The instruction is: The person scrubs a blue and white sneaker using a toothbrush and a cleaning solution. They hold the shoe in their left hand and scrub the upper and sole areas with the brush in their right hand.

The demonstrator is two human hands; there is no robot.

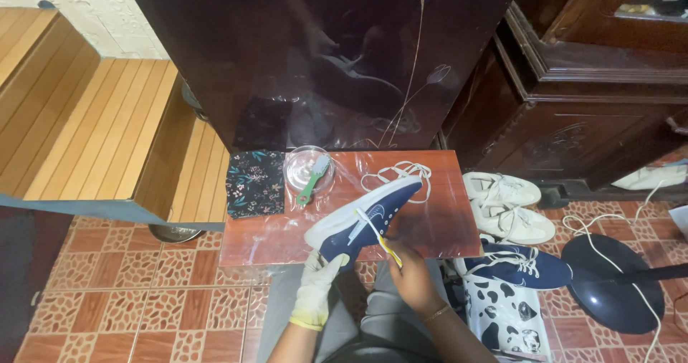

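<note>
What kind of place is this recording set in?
Most likely a room in a home: patterned floor tiles, a dark carved wooden cabinet, and a small plastic-covered table where a navy sneaker is being brushed.

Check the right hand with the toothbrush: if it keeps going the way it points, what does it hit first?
The right hand points its toothbrush up-left; the bristles already sit on the navy sneaker held by the gloved left hand. Beyond lies the glass bowl, though depth is unclear.

Bench [459, 234] as landmark: on it, cloth [255, 184] at left, bowl [308, 168] just right of cloth, brush [313, 179] in bowl, laces [398, 174] further right. Pair of shoes [507, 207] on floor right of bench.
</note>
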